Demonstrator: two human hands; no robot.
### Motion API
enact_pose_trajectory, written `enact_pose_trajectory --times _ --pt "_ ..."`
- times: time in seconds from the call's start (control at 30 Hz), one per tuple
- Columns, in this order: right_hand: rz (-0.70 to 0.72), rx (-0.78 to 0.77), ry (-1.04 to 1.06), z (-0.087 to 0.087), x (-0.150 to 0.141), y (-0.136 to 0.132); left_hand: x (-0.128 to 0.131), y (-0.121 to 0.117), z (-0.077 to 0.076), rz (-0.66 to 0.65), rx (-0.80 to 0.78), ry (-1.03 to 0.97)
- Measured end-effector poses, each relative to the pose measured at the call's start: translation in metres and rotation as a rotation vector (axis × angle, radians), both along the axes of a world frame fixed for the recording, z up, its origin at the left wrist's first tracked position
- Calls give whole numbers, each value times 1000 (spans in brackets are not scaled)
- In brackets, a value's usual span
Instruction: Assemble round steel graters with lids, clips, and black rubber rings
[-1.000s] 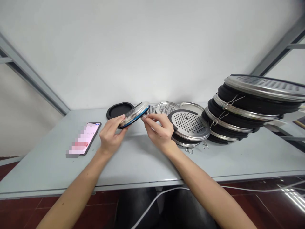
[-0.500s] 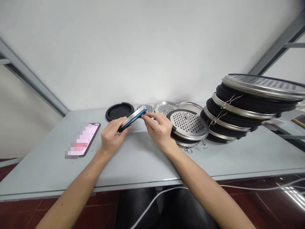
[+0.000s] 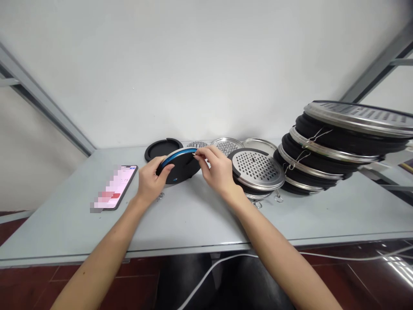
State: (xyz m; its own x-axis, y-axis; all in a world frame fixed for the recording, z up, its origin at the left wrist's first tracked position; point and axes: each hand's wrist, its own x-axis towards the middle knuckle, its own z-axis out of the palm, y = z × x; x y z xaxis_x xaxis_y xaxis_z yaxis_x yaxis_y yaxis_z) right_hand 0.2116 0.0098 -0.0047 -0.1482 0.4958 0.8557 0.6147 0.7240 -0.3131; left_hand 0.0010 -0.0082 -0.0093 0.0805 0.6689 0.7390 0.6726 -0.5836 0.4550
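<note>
The blue-banded disc [image 3: 177, 171] is held tilted over the table [image 3: 200, 224], its black face turned toward the wearer and the bright blue band following its upper rim; contact between its lower edge and the tabletop cannot be confirmed. Principal risk: rotation or slip of the disc, likely if the left-side grip relaxes while force is applied at the opposite rim. Secondary risk: layers parting at the blue band, should the two hands pull unevenly. A wire ring [image 3: 160, 196] shows just below the disc and could snag if it is attached, which cannot be determined. Left hand [image 3: 151, 180]: closed on the left rim, thumb flat against the black face, remaining fingers behind the disc and mostly hidden. Right hand [image 3: 215, 167]: thumb and index finger drawn together in a pinch at the upper right rim; whether they grip the rim itself or a small fitting there is not discernible. Right of that hand and near it, the perforated grater plate [image 3: 257, 167] tops a low pile, so a sudden release could drive the knuckles into it. The tall leaning stack [image 3: 305, 151], farther right, would be liable to topple if struck by the forearm.
</note>
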Motion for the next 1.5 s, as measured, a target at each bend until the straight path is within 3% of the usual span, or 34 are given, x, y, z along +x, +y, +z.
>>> enact_pose_trajectory --times 0.27,0.43,0.57,0.87,1.1,1.37,1.5 --pt "-123 188 -123 -5 -4 1 7 -3 -3 101 174 48" --pt "-34 104 -76 0 -1 3 8 -2 -3 81 216 89" --pt "59 -23 54 6 1 3 7 -1 -3 33 127 66" --pt "125 -222 124 -2 3 5 4 1 3 141 -201 -282" --pt "64 -241 182 -3 2 4 3 1 4 102 -254 -316" --pt "-67 -373 224 -1 0 1 4 1 3 115 -253 -311" --pt "-62 -425 265 1 -3 0 5 0 4 138 -247 -306"
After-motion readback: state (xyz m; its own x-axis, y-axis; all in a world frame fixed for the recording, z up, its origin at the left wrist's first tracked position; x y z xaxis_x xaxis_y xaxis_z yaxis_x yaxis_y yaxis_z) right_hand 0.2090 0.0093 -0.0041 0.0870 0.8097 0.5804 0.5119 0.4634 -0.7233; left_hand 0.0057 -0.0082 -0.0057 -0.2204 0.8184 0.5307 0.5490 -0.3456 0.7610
